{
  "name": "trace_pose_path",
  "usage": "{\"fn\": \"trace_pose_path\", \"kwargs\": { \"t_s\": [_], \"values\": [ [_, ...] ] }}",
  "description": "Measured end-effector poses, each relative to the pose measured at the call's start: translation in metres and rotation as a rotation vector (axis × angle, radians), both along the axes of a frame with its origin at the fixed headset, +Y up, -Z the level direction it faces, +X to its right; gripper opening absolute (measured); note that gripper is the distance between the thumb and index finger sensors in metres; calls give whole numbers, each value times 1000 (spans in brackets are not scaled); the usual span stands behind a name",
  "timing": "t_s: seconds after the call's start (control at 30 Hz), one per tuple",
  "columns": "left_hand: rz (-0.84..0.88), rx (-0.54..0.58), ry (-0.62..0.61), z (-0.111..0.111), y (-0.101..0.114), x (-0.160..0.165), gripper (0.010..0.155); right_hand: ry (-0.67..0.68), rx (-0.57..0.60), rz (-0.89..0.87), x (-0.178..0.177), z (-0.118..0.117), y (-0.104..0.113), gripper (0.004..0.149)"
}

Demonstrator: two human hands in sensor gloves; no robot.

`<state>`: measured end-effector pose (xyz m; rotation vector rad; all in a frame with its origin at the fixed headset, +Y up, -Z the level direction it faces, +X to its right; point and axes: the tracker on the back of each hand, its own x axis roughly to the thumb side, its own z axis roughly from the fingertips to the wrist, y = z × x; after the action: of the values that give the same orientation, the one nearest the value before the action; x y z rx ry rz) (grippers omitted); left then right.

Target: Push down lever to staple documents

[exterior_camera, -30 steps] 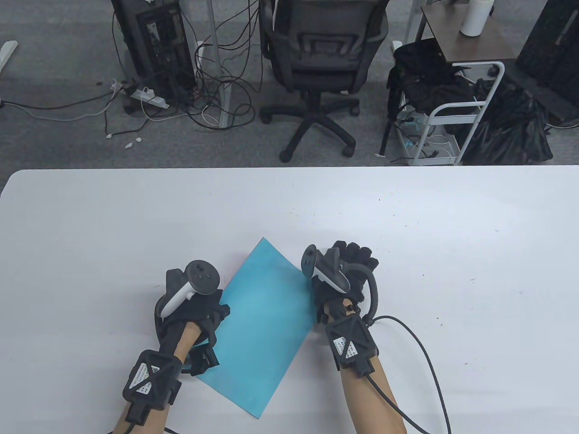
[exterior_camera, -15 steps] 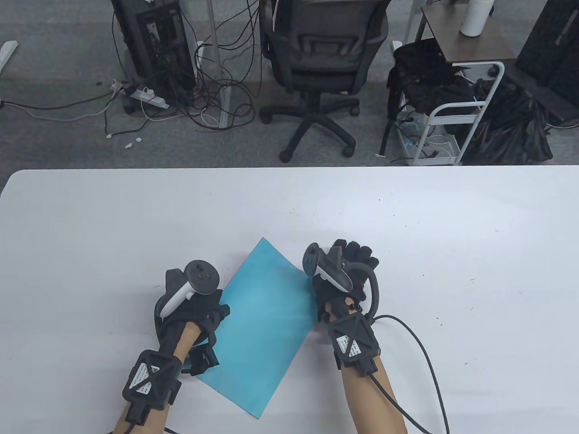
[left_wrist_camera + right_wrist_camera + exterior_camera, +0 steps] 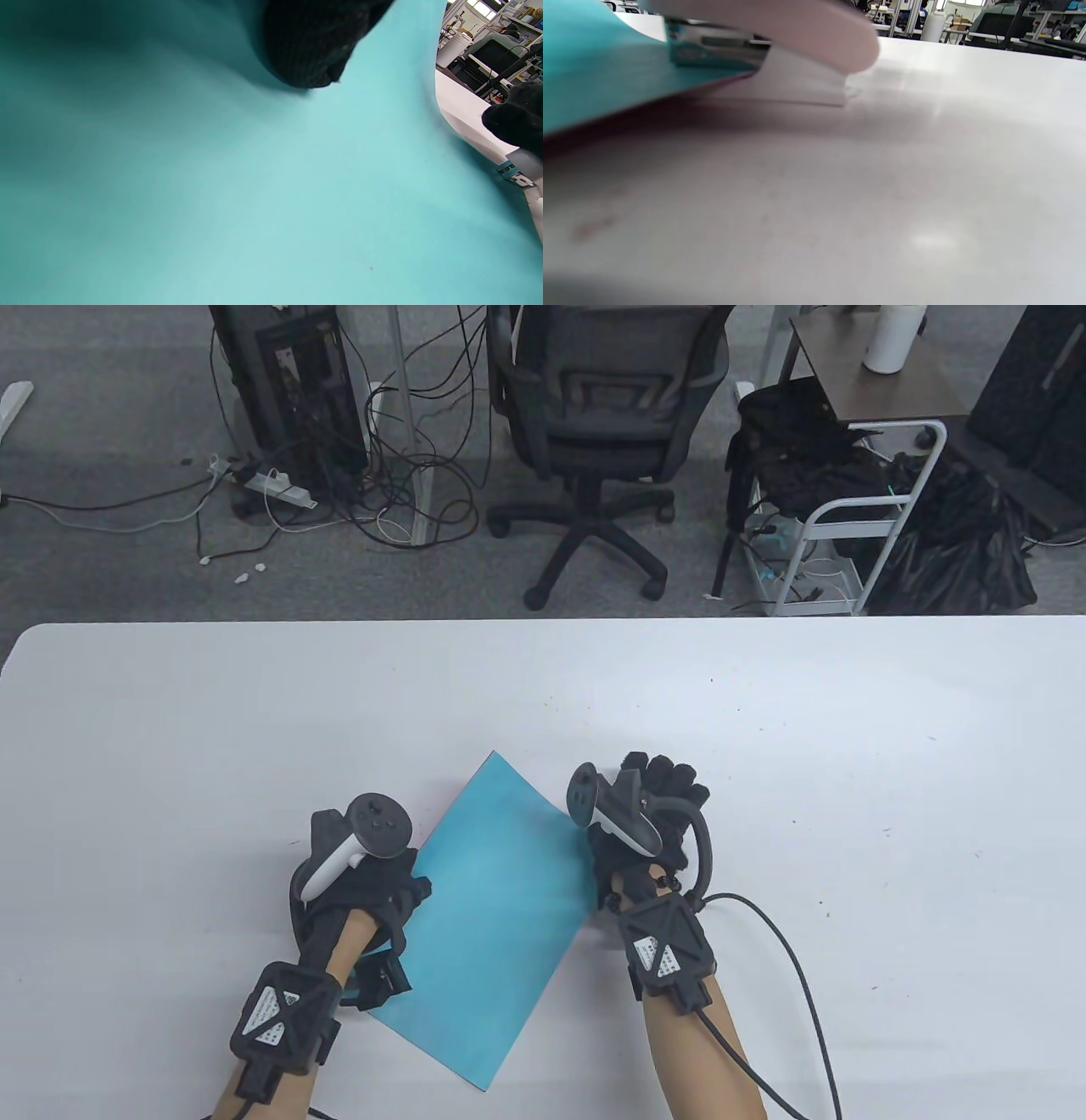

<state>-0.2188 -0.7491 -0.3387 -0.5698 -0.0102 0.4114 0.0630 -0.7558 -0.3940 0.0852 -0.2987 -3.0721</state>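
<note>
The documents (image 3: pixel 492 916) are matt teal paper, smooth and unmarked, with a darker reddish sheet showing beneath their edge in the right wrist view. The stapler (image 3: pixel 780 46) has a smooth, pale plastic lever above a shiny metal magazine, and the table (image 3: pixel 848 729) is a smooth white surface with a soft sheen and small dark specks. Both hands, left hand (image 3: pixel 356 891) and right hand (image 3: pixel 653 823), wear black knitted cloth gloves carrying glossy plastic trackers.
</note>
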Motion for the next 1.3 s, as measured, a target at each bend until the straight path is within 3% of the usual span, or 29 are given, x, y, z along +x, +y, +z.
{"fn": "trace_pose_path", "kwargs": {
  "t_s": [0.67,1.3],
  "values": [
    [7,-2,-2,0,0,-1,43,22,10,-38,5,-1,2,88],
    [189,-76,15,1,13,-22,42,22,10,-47,6,-2,3,88]
  ]
}}
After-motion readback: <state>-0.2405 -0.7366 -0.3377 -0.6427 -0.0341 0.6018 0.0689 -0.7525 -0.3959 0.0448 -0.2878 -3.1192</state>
